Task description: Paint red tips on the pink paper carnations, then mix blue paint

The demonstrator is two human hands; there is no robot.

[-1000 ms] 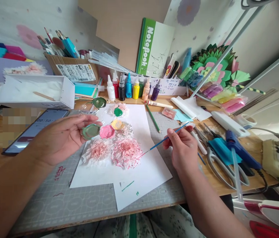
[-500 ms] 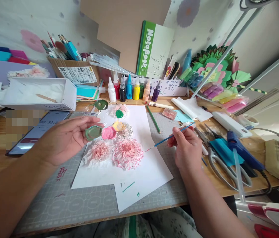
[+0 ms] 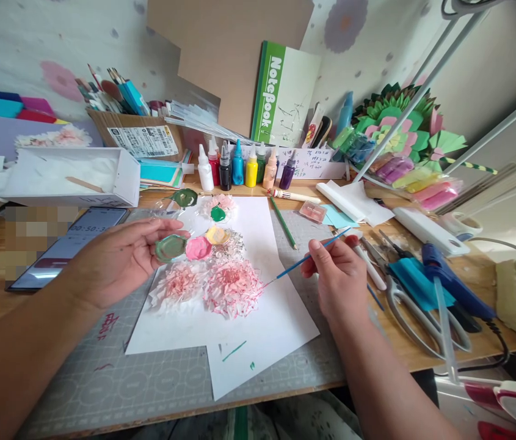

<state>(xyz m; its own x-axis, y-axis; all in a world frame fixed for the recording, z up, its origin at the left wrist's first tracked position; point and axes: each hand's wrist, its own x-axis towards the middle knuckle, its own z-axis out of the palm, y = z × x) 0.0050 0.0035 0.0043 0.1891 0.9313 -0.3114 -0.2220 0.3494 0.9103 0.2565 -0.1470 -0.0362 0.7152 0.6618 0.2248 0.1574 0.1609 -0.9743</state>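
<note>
My left hand (image 3: 123,260) is closed on the edge of a paint palette (image 3: 198,249), whose round wells hold dull green, pink, yellow and bright green paint. A thin blue paintbrush (image 3: 301,264) is pinched in my right hand (image 3: 340,275), its tip pointing left at the right edge of a pink-tipped paper flower (image 3: 234,288). Beside that flower lies a paler pink and white flower (image 3: 179,286). Further flowers behind them are partly hidden by the palette. The flowers rest on white paper sheets (image 3: 280,324).
Paint bottles (image 3: 251,168) line the back of the desk. A green pencil (image 3: 284,222) lies right of the paper. Scissors (image 3: 406,318) and a blue glue gun (image 3: 459,281) are at the right. At the left are a phone (image 3: 63,250) and a white box (image 3: 124,177).
My right hand and the paintbrush have shifted slightly left, the tip staying by the flower's right edge. My left hand keeps the palette in nearly the same place. The view has moved a little.
</note>
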